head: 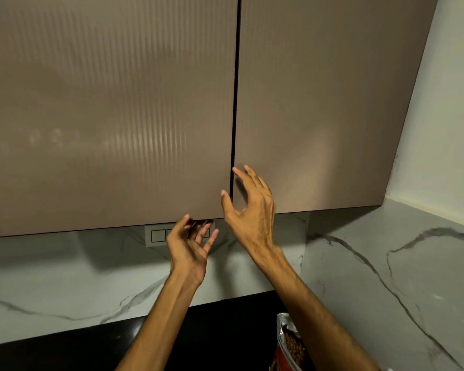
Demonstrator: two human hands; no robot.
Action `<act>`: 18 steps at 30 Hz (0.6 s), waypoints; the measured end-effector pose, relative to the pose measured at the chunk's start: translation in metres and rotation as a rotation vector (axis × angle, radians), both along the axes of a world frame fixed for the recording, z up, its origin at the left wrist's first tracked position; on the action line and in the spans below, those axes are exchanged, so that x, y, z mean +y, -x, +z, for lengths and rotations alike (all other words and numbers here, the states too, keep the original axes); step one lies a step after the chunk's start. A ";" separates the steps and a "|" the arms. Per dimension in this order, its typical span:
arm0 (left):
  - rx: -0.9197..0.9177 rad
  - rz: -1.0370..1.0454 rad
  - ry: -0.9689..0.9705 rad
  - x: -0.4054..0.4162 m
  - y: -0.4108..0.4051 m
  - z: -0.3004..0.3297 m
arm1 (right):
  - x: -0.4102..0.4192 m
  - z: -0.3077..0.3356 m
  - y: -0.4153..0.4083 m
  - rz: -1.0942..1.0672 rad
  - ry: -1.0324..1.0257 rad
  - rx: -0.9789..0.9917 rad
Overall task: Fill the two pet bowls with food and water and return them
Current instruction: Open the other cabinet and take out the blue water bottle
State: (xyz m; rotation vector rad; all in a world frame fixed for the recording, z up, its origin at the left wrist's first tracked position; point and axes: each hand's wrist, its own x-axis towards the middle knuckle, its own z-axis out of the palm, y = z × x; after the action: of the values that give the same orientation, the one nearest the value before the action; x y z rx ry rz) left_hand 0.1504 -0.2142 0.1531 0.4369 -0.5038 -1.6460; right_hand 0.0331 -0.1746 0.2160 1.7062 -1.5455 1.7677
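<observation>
Kibble bag (289, 344) open near-right | our left hand (190, 243) and right hand (252, 207) loose, empty (reaching for cabinet doors (145, 116))

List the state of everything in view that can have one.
Left cabinet door: closed.
Right cabinet door: closed.
Food bag: open, kibble showing inside.
Left hand: palm up under the left door's bottom edge, fingers loosely curled, holding nothing.
Right hand: fingers spread, at the right door's edge.
</observation>
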 end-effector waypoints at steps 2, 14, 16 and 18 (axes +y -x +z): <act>0.005 -0.002 -0.002 0.001 -0.003 0.003 | 0.000 0.000 -0.003 0.005 0.013 -0.002; -0.029 -0.034 -0.029 0.012 -0.005 0.006 | 0.003 0.009 -0.008 0.025 -0.038 -0.003; -0.026 -0.045 -0.036 0.015 -0.005 0.007 | 0.003 0.014 -0.011 0.032 -0.035 0.003; -0.022 -0.057 -0.040 0.018 -0.005 0.008 | 0.003 0.019 -0.013 0.035 -0.045 0.005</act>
State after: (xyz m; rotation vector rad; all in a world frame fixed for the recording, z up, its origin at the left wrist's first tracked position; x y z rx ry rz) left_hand 0.1559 -0.1963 0.1613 0.4741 -0.5040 -1.7101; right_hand 0.0463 -0.1714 0.2348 1.7675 -1.5743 1.7562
